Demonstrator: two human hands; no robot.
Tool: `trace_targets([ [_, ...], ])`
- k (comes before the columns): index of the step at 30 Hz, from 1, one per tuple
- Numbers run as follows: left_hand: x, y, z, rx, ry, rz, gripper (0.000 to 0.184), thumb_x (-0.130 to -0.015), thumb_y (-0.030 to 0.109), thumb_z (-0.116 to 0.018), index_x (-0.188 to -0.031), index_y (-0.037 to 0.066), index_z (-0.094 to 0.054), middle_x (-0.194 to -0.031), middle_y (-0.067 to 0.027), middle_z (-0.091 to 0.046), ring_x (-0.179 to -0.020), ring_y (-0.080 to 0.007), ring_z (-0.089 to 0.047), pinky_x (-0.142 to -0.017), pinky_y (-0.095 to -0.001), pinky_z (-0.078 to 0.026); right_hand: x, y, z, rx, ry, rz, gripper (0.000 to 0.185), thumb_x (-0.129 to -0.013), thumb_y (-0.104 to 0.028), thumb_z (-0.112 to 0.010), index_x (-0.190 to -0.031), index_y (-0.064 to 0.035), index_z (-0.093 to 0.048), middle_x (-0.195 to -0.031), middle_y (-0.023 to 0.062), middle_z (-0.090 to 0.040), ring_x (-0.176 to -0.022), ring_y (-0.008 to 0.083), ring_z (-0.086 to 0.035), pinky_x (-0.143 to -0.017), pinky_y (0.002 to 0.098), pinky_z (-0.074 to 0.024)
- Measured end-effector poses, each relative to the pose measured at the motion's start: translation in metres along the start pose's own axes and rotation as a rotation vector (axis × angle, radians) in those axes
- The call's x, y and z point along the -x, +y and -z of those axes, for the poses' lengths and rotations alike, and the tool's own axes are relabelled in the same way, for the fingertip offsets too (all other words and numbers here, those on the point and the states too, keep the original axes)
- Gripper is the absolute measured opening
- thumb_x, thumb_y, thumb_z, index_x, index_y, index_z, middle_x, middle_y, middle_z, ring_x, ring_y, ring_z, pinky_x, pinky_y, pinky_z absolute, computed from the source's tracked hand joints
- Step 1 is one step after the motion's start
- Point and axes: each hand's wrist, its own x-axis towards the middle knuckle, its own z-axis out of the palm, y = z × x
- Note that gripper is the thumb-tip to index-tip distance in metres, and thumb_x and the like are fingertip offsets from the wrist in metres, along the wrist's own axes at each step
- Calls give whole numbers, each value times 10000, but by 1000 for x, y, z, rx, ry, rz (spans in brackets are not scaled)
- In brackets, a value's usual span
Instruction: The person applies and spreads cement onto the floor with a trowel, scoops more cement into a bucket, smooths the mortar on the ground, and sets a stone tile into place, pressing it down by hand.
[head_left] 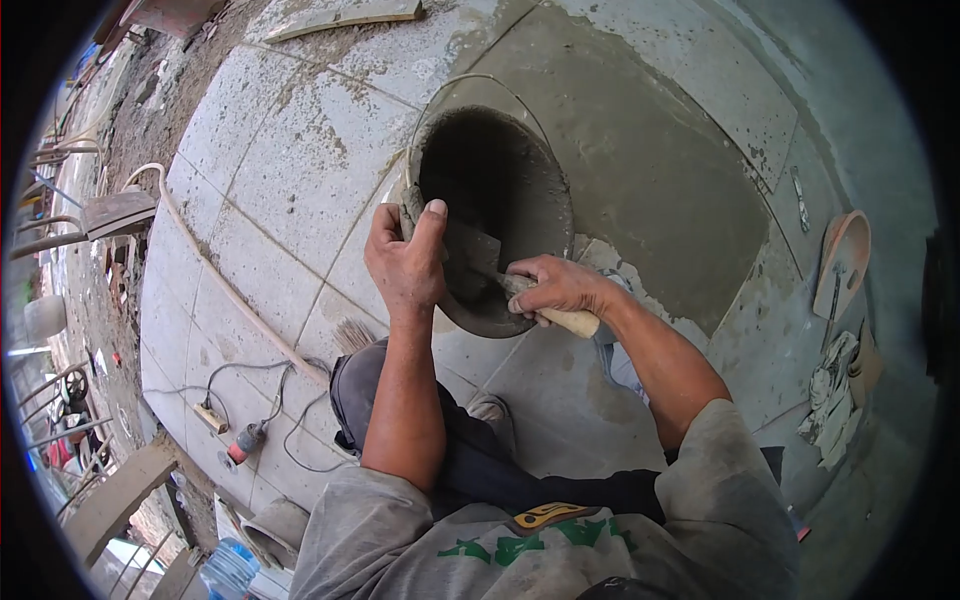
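Observation:
A mortar-caked bucket [562, 190] with a thin wire handle is tipped on the tiled floor, its mouth facing me. My left hand [408, 255] grips the bucket's left rim, thumb up and fingers wrapped over the edge. In my right hand [560, 287] is a trowel, held by its pale wooden handle [577, 321]. The trowel's grey blade [472, 248] reaches inside the bucket, near the lower wall. Dark wet mortar coats the inside; how much lies deeper is hidden in shadow.
Wet grey mortar [650, 150] is spread over the floor beyond the bucket. A hose [215, 270], cables and an angle grinder [245, 443] lie at left. At right are an oval pan [845, 262] and a crumpled bag [832, 390]. A water bottle [230, 568] stands lower left.

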Motion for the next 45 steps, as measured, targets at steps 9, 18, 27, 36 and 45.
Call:
trace_targets([
  [9, -10, 2, 4, 57, 112, 41, 318, -827, 255, -714, -709, 49, -503, -598, 23, -480, -533, -54, -431, -486, -232, -361, 34, -14, 32, -196, 210, 119, 266, -752, -176, -688, -937, -18, -580, -697, 46, -561, -547, 109, -550, -481, 251, -451],
  [18, -13, -4, -5, 46, 127, -8, 349, -843, 228, -716, -670, 69, -459, -605, 40, -451, -543, -52, -399, -499, -231, -354, 73, 17, 86, -370, 571, 259, 370, -743, -230, -690, -1003, -8, -548, -711, 51, -567, -527, 119, -551, -470, 244, -441],
  [27, -4, 2, -16, 7, 137, -17, 354, -843, 223, -714, -681, 76, -435, -615, 42, -436, -549, -51, -373, -492, -232, -330, 3, 17, 185, 107, 966, 18, 339, -698, -218, -674, -907, 24, -561, -743, 131, -629, -583, 227, -636, -566, 332, -518],
  [36, 7, 4, -20, -15, 188, 22, 349, -838, 213, -720, -698, 67, -436, -629, 40, -435, -570, -49, -371, -503, -232, -327, -95, -38, 253, 768, 1121, -78, 476, -772, -237, -593, -1157, 37, -538, -1131, 284, -610, -1111, 424, -568, -938, 458, -461],
  [45, 9, 10, -25, 32, 180, 99, 315, -831, 224, -725, -743, 53, -476, -638, 32, -463, -568, -44, -400, -504, -225, -337, -122, -73, 264, 988, 1035, -271, 465, -858, -235, -623, -1244, -13, -491, -1224, 225, -588, -1172, 367, -555, -959, 452, -469],
])
